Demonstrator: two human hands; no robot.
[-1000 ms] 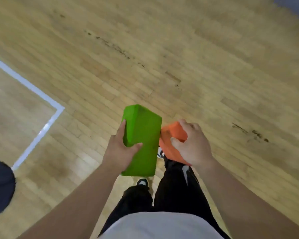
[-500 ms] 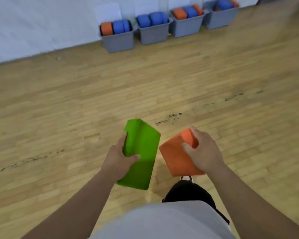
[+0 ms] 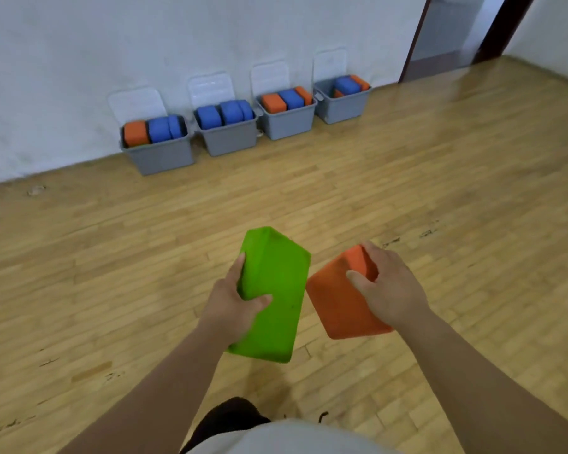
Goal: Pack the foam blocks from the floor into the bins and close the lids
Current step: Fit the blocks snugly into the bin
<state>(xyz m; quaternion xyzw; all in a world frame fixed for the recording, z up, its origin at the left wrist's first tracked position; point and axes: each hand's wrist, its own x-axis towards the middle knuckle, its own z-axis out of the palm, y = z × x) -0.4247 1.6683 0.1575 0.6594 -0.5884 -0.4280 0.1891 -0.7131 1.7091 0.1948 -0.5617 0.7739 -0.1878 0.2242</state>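
Observation:
My left hand [image 3: 232,301] grips a green foam block [image 3: 276,290] by its left edge, thumb on the top face. My right hand [image 3: 386,290] holds an orange foam block [image 3: 336,301] from the right side, fingers curled over its far corner. Both blocks are carried in front of my body, almost touching. Several grey bins stand in a row against the far wall: the leftmost bin [image 3: 159,155], a second bin [image 3: 228,140], a third bin [image 3: 287,121] and the rightmost bin [image 3: 341,104]. All hold blue and orange blocks, and their clear lids stand up against the wall.
Bare wooden floor [image 3: 407,191] stretches between me and the bins. A white wall [image 3: 79,60] runs behind them. A dark-framed doorway [image 3: 453,31] opens at the far right. A small scrap [image 3: 35,190] lies on the floor near the wall at left.
The view has swung up from the floor to the wall, and the bins now appear larger and closer. Both hands keep their hold on the blocks, which have drifted slightly apart.

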